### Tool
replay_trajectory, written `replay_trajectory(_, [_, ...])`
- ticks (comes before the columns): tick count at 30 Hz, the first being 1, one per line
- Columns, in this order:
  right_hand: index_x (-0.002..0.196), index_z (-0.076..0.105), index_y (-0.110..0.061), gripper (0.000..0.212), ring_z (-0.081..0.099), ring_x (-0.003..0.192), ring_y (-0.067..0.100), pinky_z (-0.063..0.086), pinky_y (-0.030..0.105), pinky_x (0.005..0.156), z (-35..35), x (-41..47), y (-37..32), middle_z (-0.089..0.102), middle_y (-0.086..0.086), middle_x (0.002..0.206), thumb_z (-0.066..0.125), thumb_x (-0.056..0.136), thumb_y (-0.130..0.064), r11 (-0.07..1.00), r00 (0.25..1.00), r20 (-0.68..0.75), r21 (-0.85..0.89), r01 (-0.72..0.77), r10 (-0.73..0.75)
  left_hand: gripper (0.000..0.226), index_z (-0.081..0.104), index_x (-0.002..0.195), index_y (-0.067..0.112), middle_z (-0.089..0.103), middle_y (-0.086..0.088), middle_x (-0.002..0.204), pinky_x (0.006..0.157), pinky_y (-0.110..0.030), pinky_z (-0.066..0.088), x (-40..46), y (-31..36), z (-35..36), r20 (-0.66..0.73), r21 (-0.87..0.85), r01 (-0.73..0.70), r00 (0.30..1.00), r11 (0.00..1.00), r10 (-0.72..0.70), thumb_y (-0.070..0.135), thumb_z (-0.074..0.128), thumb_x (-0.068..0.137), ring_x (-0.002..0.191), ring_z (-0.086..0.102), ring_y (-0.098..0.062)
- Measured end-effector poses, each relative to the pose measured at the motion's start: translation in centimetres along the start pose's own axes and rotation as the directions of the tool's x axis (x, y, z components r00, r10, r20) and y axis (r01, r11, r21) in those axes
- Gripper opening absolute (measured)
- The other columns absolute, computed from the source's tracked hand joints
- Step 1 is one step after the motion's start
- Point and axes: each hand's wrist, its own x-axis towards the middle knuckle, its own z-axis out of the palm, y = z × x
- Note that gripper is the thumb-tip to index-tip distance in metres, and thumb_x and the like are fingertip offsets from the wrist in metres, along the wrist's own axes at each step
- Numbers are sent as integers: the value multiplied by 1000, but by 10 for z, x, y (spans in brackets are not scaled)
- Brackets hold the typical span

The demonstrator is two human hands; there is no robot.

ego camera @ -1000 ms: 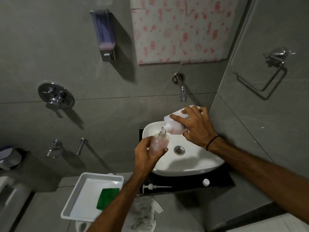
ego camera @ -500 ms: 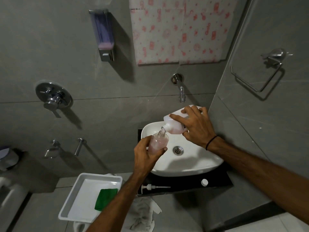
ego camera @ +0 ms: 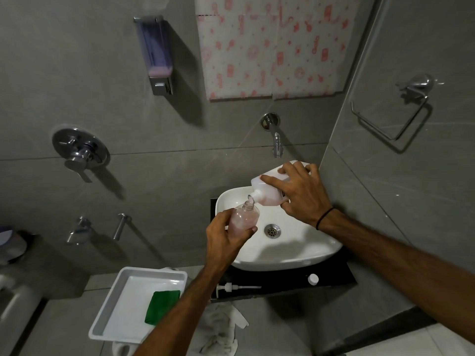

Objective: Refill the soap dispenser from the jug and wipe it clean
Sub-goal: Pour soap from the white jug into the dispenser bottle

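Observation:
My left hand (ego camera: 223,240) grips a small clear soap dispenser bottle (ego camera: 244,218), partly filled with pink liquid, over the left side of the white sink (ego camera: 295,250). My right hand (ego camera: 304,194) holds a white jug (ego camera: 268,191) tipped down to the left, its spout at the bottle's open neck. Pink soap shows inside the jug near the spout. The dispenser's white pump head (ego camera: 235,287) lies on the black counter (ego camera: 331,281) in front of the sink, and a small white cap (ego camera: 313,279) lies to its right.
A white tray (ego camera: 128,304) with a folded green cloth (ego camera: 160,305) sits lower left. A crumpled white rag (ego camera: 221,332) lies below the counter. A tap (ego camera: 276,143) juts from the wall above the sink. A wall dispenser (ego camera: 156,55) and a towel ring (ego camera: 393,114) hang on the walls.
Both hands hold nearly the same pose over the sink; the jug stays tipped at the bottle's neck. The view has shifted slightly.

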Motion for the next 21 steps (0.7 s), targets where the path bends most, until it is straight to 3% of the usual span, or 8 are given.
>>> replay_trajectory(11, [134, 57, -39, 79, 56, 104, 30, 37, 45, 84, 2, 1, 0, 59, 9, 116, 80, 60, -25, 1000, 1000, 24, -14, 8, -8, 60, 66, 113, 33, 71, 16, 109, 74, -37, 62, -2, -1, 0, -5, 8, 0, 1000, 1000, 0, 50, 92, 62, 96, 68, -7])
replay_trajectory(21, [134, 59, -38, 78, 58, 105, 31, 29, 42, 86, 2, 1, -1, 61, 11, 117, 83, 60, -27, 999, 999, 41, -41, 25, -23, 60, 65, 114, 39, 68, 26, 107, 72, -32, 61, -3, -2, 0, 0, 22, -1, 1000, 1000, 1, 53, 91, 62, 96, 67, -4])
